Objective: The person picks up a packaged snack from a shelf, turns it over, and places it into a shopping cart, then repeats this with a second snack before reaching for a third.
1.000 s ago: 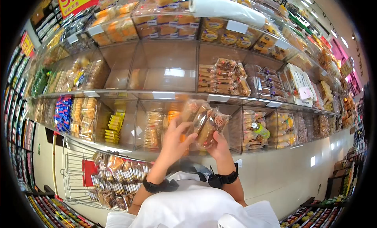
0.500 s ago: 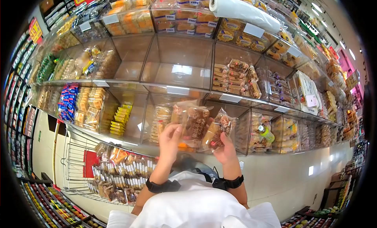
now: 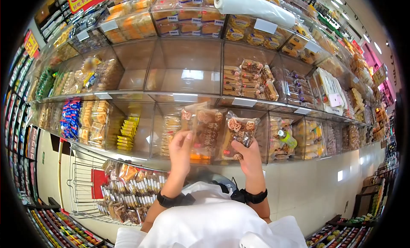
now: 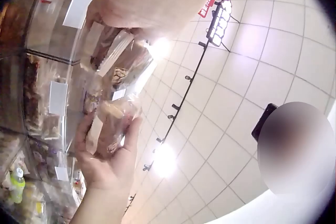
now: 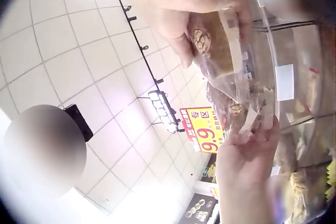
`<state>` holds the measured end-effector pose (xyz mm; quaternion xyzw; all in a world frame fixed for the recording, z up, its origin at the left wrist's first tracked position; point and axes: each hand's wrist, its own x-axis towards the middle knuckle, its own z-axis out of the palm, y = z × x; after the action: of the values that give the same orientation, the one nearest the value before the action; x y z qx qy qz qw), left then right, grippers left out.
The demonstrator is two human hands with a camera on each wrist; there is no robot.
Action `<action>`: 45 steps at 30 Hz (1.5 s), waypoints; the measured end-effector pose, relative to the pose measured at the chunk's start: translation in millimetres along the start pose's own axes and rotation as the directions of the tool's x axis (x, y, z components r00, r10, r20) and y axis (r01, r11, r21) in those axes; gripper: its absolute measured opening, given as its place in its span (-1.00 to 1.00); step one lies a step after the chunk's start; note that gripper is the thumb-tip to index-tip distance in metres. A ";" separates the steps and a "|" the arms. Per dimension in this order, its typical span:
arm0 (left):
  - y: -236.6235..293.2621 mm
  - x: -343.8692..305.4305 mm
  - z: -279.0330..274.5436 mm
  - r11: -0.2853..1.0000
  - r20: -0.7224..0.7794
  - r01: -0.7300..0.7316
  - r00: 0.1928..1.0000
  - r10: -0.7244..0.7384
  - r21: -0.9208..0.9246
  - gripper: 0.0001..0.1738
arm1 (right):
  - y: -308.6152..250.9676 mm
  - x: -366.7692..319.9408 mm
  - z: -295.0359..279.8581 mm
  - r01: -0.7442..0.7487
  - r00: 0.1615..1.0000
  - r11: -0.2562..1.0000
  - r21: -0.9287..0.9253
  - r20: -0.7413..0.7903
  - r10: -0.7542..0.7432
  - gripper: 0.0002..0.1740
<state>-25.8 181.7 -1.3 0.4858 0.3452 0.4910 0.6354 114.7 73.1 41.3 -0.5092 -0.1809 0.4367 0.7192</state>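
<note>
My left hand [image 3: 180, 156] pinches clear-wrapped walnut cakes by their left edge. One brown cake pack [image 3: 208, 130] faces me with printing on its film, and another overlaps it at the left. To the right, my right hand [image 3: 249, 158] grips a separate walnut cake pack [image 3: 241, 127], thumb across its front and walnut pieces showing on top. In the left wrist view that pack [image 4: 113, 124] sits between the thumb and fingers of the right hand [image 4: 107, 166]. The right wrist view shows the left hand [image 5: 244, 155] below, its fingers at the crinkled film.
Clear shelf bins [image 3: 183, 68] of wrapped snacks stretch across in front. A green-capped bottle [image 3: 287, 139] lies among packs at the right. A wire shopping cart [image 3: 83, 179] with many packs stands at lower left. A roll of plastic bags [image 3: 254, 9] lies on the top shelf.
The packs, bunched together earlier, have spread apart between the two hands. My right hand's pack has turned more upright, and my left hand has shifted slightly left with its packs.
</note>
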 end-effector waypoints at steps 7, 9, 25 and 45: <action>10.3 1.3 -0.1 0.998 0.006 0.035 0.999 -0.035 0.047 -0.85 | -5.3 4.4 -1.5 -0.020 0.998 0.998 0.062 0.060 0.016 -0.41; 10.5 1.5 -0.4 0.997 0.005 0.050 0.999 -0.050 0.061 -0.85 | -1.8 9.3 -7.7 -0.054 0.998 0.997 0.053 0.046 0.052 -0.45; 10.1 9.9 -2.3 0.999 0.001 0.042 0.999 -0.042 -0.019 -0.85 | -8.1 20.9 -15.8 -0.213 0.955 0.890 0.404 0.280 0.102 -0.60; 13.7 9.1 3.1 0.996 0.120 0.090 0.988 -0.093 0.028 -0.82 | 37.4 47.5 -24.3 -0.285 0.953 0.747 0.600 0.262 0.154 -0.60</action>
<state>-24.4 190.2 13.0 0.5055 0.3333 0.4269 0.6717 141.5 101.5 -10.9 -0.2107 -0.0323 0.6016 0.7699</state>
